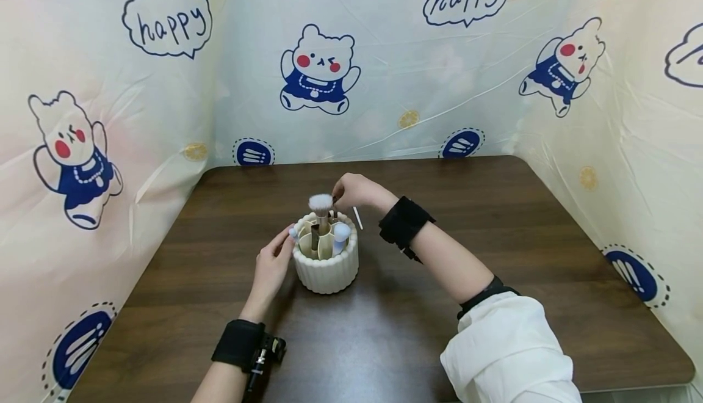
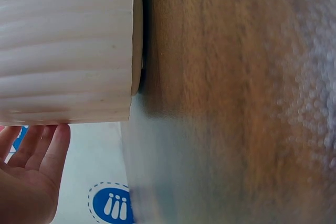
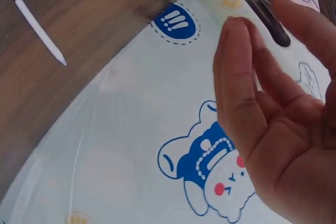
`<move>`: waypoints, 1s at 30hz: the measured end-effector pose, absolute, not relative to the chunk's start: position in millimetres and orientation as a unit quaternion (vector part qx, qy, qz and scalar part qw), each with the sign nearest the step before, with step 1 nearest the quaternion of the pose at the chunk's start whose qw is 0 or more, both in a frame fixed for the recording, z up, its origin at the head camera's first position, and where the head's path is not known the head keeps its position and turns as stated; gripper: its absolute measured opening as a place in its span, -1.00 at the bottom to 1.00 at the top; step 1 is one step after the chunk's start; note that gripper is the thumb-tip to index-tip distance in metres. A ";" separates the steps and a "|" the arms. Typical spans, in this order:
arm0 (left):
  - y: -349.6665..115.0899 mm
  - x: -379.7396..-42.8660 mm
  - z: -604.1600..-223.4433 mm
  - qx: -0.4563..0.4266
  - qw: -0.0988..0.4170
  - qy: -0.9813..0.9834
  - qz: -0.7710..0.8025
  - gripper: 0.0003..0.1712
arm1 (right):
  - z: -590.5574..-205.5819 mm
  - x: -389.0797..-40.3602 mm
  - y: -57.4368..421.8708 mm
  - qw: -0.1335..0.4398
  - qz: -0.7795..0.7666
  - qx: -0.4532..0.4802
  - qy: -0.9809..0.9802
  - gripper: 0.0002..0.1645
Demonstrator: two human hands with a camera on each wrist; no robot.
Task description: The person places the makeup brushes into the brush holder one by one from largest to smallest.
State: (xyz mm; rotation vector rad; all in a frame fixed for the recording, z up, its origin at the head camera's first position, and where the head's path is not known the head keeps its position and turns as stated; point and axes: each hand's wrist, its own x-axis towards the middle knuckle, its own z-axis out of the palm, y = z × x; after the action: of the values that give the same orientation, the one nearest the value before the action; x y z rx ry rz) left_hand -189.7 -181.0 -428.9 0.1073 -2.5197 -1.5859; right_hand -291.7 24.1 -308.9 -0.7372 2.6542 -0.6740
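Note:
A cream ribbed round holder [image 1: 326, 272] stands upright on the table, divided inside into compartments. A fluffy pale brush [image 1: 321, 203] rises from it, beside a round pale-blue tool head [image 1: 342, 232] and some dark handles. My left hand [image 1: 272, 264] rests its nearly straight fingers against the holder's left side; in the left wrist view the fingertips touch its ribbed wall [image 2: 63, 51]. Over the back right rim, my right hand [image 1: 359, 192] pinches a dark slim handle [image 3: 262, 11], apparently a makeup brush's, between thumb and fingertips. Its lower part is hidden by the holder.
A thin white stick with one pointed end [image 3: 42, 32] lies on the table just right of the holder. The dark wooden table [image 1: 219, 305] is bordered at the back and sides by a patterned cloth [image 1: 384, 73].

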 end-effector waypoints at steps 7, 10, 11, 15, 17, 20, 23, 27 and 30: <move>-182.1 -189.9 -429.2 0.035 0.083 -0.843 -0.530 -0.52 | -306.2 -299.3 28.8 0.111 -0.343 -0.203 0.910 -0.70; -182.6 -189.6 -429.7 0.037 0.079 -0.843 -0.530 -0.53 | -308.4 -303.5 31.8 0.095 -0.373 -0.172 0.907 -0.68; -182.9 -189.4 -429.8 0.037 0.078 -0.843 -0.530 -0.53 | -309.2 -304.7 32.9 0.093 -0.378 -0.164 0.906 -0.68; -183.6 -189.4 -430.9 0.038 0.076 -0.842 -0.533 -0.53 | -313.0 -312.7 37.6 0.067 -0.374 -0.141 0.914 -0.70; -183.6 -189.7 -431.1 0.038 0.075 -0.840 -0.536 -0.53 | -313.8 -316.9 40.2 0.055 -0.376 -0.128 0.916 -0.71; -183.6 -190.3 -430.7 0.038 0.076 -0.838 -0.539 -0.53 | -315.1 -323.9 44.3 0.037 -0.376 -0.107 0.920 -0.71; -183.4 -190.4 -429.5 0.038 0.077 -0.837 -0.541 -0.54 | -318.6 -331.0 48.6 0.016 -0.371 -0.090 0.924 -0.72; -182.8 -189.8 -428.4 0.038 0.080 -0.837 -0.540 -0.55 | -327.7 -338.4 53.4 -0.006 -0.359 -0.072 0.931 -0.74; -182.0 -189.5 -428.5 0.037 0.083 -0.839 -0.536 -0.55 | -337.6 -343.3 55.9 -0.013 -0.338 -0.055 0.939 -0.76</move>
State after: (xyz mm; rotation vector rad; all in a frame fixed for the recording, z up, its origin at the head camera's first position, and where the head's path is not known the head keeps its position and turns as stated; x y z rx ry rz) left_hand -189.5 -182.0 -428.5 0.1112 -2.5056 -1.6014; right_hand -343.3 55.9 -337.6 -0.1732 2.9763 -1.0709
